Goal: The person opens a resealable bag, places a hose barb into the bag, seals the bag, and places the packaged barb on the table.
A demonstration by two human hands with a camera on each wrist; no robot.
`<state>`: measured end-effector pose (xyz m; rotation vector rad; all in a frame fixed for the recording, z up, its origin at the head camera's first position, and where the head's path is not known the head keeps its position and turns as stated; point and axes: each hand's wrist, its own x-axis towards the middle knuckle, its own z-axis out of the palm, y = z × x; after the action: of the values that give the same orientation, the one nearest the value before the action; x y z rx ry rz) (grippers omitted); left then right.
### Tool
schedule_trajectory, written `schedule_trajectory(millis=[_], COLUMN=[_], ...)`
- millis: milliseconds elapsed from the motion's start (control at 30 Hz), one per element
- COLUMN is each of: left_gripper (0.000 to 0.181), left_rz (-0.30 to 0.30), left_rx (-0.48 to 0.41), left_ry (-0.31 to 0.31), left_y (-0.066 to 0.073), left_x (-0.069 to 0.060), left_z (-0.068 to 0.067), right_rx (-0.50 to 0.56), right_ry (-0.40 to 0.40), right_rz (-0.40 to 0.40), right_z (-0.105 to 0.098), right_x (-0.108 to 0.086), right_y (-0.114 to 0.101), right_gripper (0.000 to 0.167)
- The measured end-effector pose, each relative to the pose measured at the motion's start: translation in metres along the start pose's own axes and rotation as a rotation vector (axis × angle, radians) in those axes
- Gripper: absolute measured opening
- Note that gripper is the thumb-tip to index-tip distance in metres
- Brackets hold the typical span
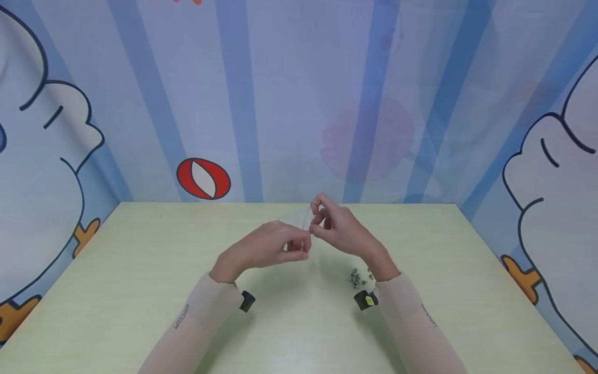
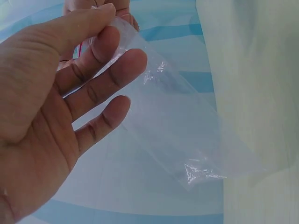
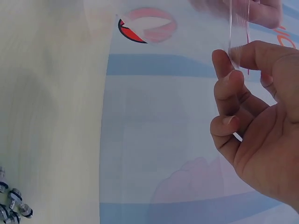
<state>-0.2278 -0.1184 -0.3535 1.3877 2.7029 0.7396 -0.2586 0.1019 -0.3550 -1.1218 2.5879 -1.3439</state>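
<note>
A clear plastic bag [image 2: 173,126] hangs between both hands above the table, its body slanting down in the left wrist view. My left hand [image 1: 266,244] pinches the bag near its top edge between thumb and index finger, the other fingers loosely bent. From the other side, my right hand [image 1: 343,228] pinches the same edge with thumb and fingertip. A thin red line runs along this edge in the right wrist view, as on a zip-lock bag [image 3: 239,32]. Whether the bag's mouth is parted I cannot tell. Nothing shows inside it.
Several small metallic pieces with dark bands [image 1: 356,279] lie in a loose pile on the pale table [image 1: 140,270], near my right wrist. Behind the table's far edge hangs a blue striped cloth [image 1: 294,104] with printed cartoon figures.
</note>
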Motion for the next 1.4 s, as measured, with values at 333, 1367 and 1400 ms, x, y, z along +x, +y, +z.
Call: schedule_trajectory(millis=[333,1367,1400], left_gripper=[0.008,0.004,0.005], left_rz=[0.016,0.111,0.116], left_rx=[0.017,0.115,0.110], left_ry=[0.026,0.083,0.085], left_y=[0.001,0.005,0.005], left_x=[0.001,0.003,0.003], left_z=[0.001,0.002,0.002], right_rx=[-0.064,-0.046,-0.041], right_ry=[-0.010,-0.172,-0.175], right_rz=[-0.022,0.114,0.115], right_z=[0.002,0.011,0.011], right_x=[0.001,0.003,0.003], right_y=[0.001,0.002,0.003], right_gripper=[0.022,0.039,0.040])
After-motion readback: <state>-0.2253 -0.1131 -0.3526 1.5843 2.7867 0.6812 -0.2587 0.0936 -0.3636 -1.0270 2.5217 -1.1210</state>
